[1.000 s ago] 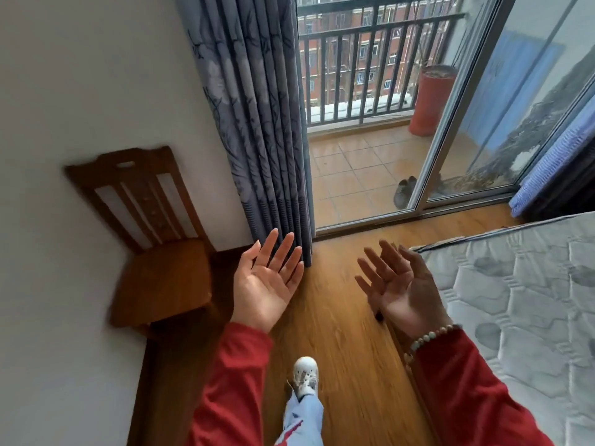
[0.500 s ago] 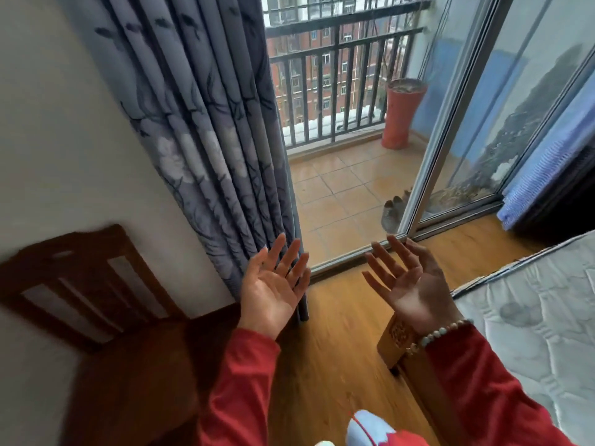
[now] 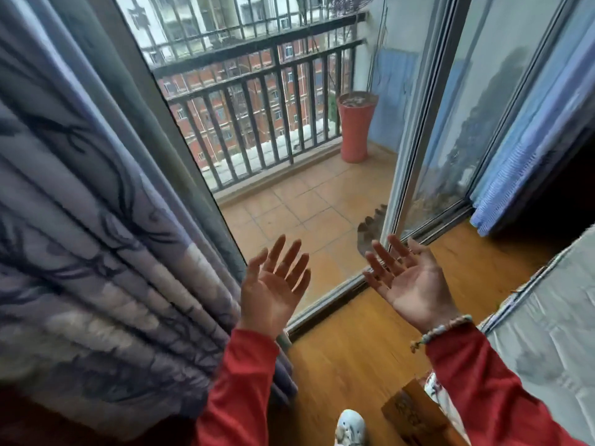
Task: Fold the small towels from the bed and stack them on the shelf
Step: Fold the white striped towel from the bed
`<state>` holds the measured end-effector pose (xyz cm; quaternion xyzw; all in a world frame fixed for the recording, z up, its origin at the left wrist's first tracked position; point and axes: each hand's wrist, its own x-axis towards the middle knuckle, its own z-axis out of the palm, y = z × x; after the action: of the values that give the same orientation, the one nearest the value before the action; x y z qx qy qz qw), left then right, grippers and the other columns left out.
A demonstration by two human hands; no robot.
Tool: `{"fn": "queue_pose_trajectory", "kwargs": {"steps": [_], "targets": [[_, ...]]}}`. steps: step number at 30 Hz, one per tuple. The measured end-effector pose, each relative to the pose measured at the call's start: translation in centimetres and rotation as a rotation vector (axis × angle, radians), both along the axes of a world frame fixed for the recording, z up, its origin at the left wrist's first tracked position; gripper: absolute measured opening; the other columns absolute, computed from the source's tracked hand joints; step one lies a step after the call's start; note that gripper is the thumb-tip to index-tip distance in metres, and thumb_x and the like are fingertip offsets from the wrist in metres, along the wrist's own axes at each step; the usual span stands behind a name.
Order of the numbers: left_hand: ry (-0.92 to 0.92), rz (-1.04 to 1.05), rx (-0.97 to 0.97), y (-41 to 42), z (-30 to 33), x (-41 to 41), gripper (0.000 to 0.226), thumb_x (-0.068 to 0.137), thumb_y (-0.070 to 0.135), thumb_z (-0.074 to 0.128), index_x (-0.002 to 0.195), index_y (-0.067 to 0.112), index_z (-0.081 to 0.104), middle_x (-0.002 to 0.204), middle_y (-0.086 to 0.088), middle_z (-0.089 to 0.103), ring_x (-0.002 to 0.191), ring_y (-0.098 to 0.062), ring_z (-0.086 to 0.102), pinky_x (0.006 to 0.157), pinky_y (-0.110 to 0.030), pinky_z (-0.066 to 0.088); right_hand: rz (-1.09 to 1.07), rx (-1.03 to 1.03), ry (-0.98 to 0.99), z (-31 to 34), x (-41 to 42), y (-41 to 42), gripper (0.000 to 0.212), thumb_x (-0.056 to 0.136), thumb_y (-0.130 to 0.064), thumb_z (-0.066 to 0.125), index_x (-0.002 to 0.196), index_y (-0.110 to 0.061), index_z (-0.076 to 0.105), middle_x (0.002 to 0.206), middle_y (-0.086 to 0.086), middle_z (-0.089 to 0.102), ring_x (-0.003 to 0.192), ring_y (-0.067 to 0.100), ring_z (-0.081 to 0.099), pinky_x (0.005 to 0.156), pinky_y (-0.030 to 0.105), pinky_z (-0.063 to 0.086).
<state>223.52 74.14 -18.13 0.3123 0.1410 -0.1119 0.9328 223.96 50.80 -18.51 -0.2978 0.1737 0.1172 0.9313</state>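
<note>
This is looking like a bedroom in an upper-floor flat. A sliding glass door [image 3: 428, 149] is standing open at the middle of the view; left of it a patterned grey-blue curtain [image 3: 96, 220] is hanging in folds, and right of it, on the wooden floor [image 3: 354, 349], a quilted mattress [image 3: 553, 333] is lying. Beyond the door a tiled balcony [image 3: 299, 214] is showing, with a dark railing [image 3: 257, 91], a red planter [image 3: 355, 127] and brick apartment blocks behind.
</note>
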Motion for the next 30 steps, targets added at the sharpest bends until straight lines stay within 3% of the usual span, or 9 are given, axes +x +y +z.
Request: {"fn": "queue_pose_trajectory", "kwargs": {"steps": [7, 12, 19, 21, 25, 30], "targets": [[0.017, -0.131, 0.004, -4.6, 0.1, 12.2, 0.041, 0.089, 0.036, 0.05, 0.126, 0.023, 0.064, 0.132, -0.005, 0.064, 0.115, -0.024, 0.061, 0.103, -0.04, 0.041, -0.11, 0.009, -0.016, -0.5, 9.3, -3.8, 0.025, 0.086, -0.037, 0.06, 0.105, -0.023, 0.07, 0.112, 0.003, 0.069, 0.104, 0.025, 0.063, 0.1, 0.046, 0.045], [0.057, -0.274, 0.016, -9.7, -0.5, 21.6, 0.043, 0.084, 0.034, 0.05, 0.123, 0.022, 0.065, 0.13, -0.006, 0.066, 0.113, -0.024, 0.061, 0.098, -0.039, 0.042, -0.247, 0.029, 0.03, -1.8, 15.6, -7.2, 0.023, 0.088, -0.035, 0.058, 0.102, -0.023, 0.072, 0.114, 0.005, 0.069, 0.104, 0.027, 0.065, 0.104, 0.049, 0.041], [0.045, -0.496, 0.042, -16.9, -0.6, 35.0, 0.037, 0.084, 0.031, 0.051, 0.108, 0.019, 0.075, 0.123, -0.011, 0.068, 0.099, -0.025, 0.065, 0.093, -0.037, 0.043, -0.448, 0.026, 0.015, -0.9, 25.0, -12.8, 0.028, 0.085, -0.037, 0.059, 0.108, -0.024, 0.071, 0.116, 0.005, 0.069, 0.107, 0.027, 0.063, 0.105, 0.047, 0.041], [0.024, -0.577, 0.067, -19.4, -0.6, 38.7, 0.039, 0.083, 0.032, 0.052, 0.114, 0.02, 0.072, 0.121, -0.01, 0.069, 0.095, -0.024, 0.069, 0.091, -0.037, 0.044, -0.534, 0.019, 0.012, -0.3, 27.1, -14.9, 0.028, 0.083, -0.036, 0.06, 0.106, -0.023, 0.071, 0.113, 0.005, 0.07, 0.104, 0.025, 0.064, 0.099, 0.045, 0.046], [0.012, -0.738, 0.132, -25.5, -0.7, 44.3, 0.053, 0.084, 0.034, 0.053, 0.134, 0.019, 0.058, 0.133, -0.01, 0.063, 0.108, -0.027, 0.063, 0.097, -0.039, 0.043, -0.726, 0.015, 0.023, 0.3, 28.9, -19.3, 0.027, 0.089, -0.036, 0.057, 0.106, -0.022, 0.071, 0.11, 0.005, 0.072, 0.105, 0.024, 0.066, 0.098, 0.044, 0.047], [0.022, -0.948, 0.151, -34.3, -1.1, 48.3, 0.045, 0.092, 0.035, 0.047, 0.134, 0.022, 0.059, 0.132, -0.006, 0.064, 0.127, -0.03, 0.055, 0.113, -0.043, 0.034, -0.93, 0.02, 0.075, 0.1, 29.7, -25.3, 0.033, 0.091, -0.035, 0.055, 0.117, -0.02, 0.068, 0.116, 0.007, 0.07, 0.11, 0.025, 0.064, 0.101, 0.046, 0.045]]}}
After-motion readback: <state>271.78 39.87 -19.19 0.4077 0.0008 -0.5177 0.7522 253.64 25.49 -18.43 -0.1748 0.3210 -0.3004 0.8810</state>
